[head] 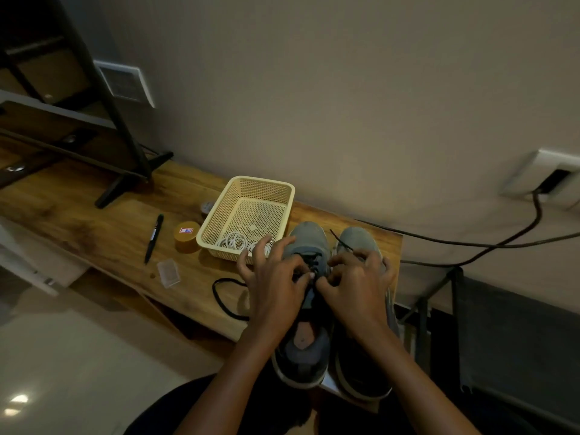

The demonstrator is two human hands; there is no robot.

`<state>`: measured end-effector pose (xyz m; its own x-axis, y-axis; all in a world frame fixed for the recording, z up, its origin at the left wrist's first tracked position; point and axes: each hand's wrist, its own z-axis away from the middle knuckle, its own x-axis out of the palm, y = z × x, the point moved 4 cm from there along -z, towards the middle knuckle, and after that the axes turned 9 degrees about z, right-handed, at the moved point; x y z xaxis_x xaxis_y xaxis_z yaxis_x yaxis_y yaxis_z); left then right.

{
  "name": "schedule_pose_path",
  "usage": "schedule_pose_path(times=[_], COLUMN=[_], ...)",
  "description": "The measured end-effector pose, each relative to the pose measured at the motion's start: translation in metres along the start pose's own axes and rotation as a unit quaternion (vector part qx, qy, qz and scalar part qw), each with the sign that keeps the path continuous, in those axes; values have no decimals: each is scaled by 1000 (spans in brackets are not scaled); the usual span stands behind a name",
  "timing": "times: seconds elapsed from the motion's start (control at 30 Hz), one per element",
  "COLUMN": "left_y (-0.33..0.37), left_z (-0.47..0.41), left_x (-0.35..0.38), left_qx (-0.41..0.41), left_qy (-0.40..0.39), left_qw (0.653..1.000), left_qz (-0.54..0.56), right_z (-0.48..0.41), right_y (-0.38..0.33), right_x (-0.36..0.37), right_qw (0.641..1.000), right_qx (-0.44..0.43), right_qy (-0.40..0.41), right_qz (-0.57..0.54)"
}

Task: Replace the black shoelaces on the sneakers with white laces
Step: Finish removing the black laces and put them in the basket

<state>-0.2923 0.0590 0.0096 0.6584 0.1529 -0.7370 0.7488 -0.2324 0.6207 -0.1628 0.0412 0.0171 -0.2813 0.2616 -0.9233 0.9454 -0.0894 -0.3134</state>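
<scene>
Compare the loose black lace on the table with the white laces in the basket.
The black lace is dark and lies in one open loop on the table; the white laces are pale, bundled in tight coils inside the basket. Neither is threaded in a sneaker.

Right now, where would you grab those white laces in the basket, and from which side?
Pinch the top loops of the white laces, coming straight down: they lie coiled in the near corner of the basket, whose walls block the sides.
</scene>
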Motion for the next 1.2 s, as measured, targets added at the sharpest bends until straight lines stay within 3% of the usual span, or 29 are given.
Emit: schedule_pose_path(times=[0.13,0.2,0.33,0.47,0.57,0.73,0.93,1.0,1.07,1.2], left_y=[-11,-15,-9,1,1,2,-14,-13,-5,2], left_z=[-6,-6,-5,-1,2,1,-3,-5,-5,1], left_x=[-21,-26,-17,-3,5,2,-19,-21,-16,0], left_qx=[-102,-123,-84,-12,-6,6,-138,-126,-83,-15], left_qy=[116,125,45,-66,-92,-14,116,99,32,-83], left_qw=[980,974,990,998,994,1000,975,977,986,996], left_qz=[130,143,108,4,-53,-10,128,140,144,20], right_z=[0,1,1,0,0,1,1,1,1,1], right_y=[1,1,0,0,0,-1,-2,-2,-1,0], right_x=[1,1,-1,1,1,0,0,1,2,2], right_qw=[1000,1000,1000,999,999,1000,1000,1000,1000,1000], right_qx=[-3,-1,6,4,0,0,5,6,9,11], right_qy=[-7,-18,-23,-32,-33,1,-2,-4,-10,-24], right_qz=[3,2,-8,-1,8,10,9,1,-5,-4])
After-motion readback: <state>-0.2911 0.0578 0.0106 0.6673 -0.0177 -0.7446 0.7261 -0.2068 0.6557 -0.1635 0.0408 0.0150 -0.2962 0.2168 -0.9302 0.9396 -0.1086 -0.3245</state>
